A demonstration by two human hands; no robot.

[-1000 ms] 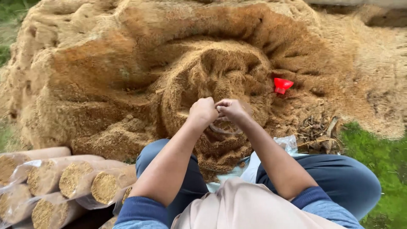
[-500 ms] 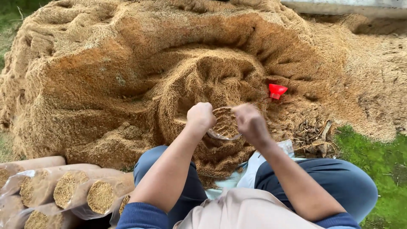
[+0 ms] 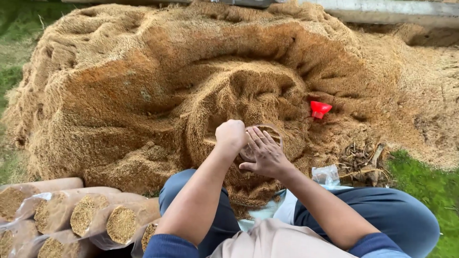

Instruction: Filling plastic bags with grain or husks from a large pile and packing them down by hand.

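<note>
Since the earlier frame, the right hand [image 3: 266,155] has been laid flat, fingers spread, over the clear sawdust-filled plastic bag [image 3: 272,135] to press its fill; the left hand [image 3: 231,135], fisted, steadies the rim against the tan sawdust heap [image 3: 143,95].

A big sawdust heap [image 3: 143,95] fills the ground. A red funnel [image 3: 319,109] lies on its right slope; filled bags [image 3: 71,215] are stacked at its lower left; grass [image 3: 425,191] borders its lower right.
</note>
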